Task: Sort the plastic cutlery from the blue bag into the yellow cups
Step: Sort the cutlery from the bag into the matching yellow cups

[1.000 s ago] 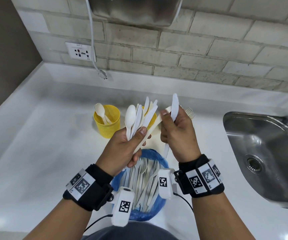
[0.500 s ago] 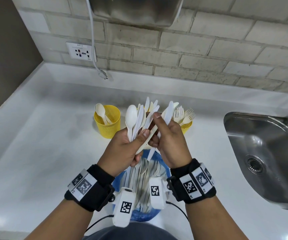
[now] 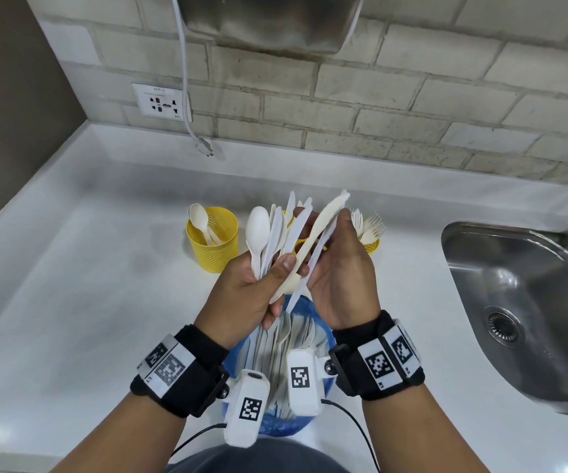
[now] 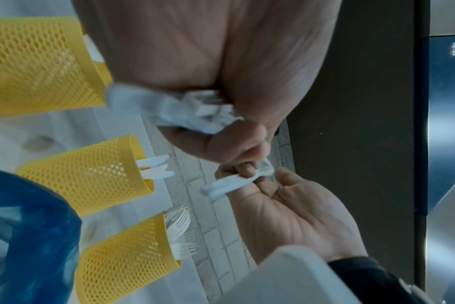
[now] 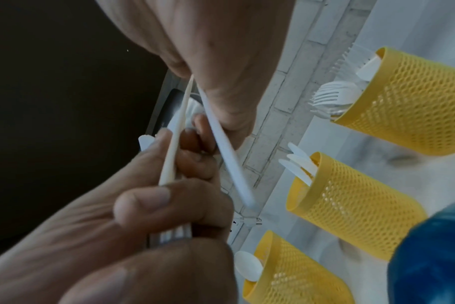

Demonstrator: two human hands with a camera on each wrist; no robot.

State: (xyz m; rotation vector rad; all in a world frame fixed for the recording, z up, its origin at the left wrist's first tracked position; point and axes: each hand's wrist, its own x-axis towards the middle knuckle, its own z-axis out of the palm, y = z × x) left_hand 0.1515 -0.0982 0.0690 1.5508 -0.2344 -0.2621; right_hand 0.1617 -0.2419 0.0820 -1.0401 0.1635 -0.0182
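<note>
Left hand [image 3: 241, 295] clutches a fanned cutlery bundle [image 3: 277, 233] above the blue bag [image 3: 296, 303]; right hand [image 3: 339, 268] pinches two knives [image 3: 320, 233]. Tugging might spill the loosely fanned bundle onto the desk [image 3: 88, 285].

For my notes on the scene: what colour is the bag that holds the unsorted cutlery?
The bag is blue, translucent plastic. It shows best in the head view, under the wrists.

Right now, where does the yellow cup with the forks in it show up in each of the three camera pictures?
Head: the fork cup peeks out behind the right hand, centre right.
Left wrist: fork cup, lowest of three, bottom left.
Right wrist: fork cup, topmost, upper right.
Shared landmark: the blue bag.
</note>
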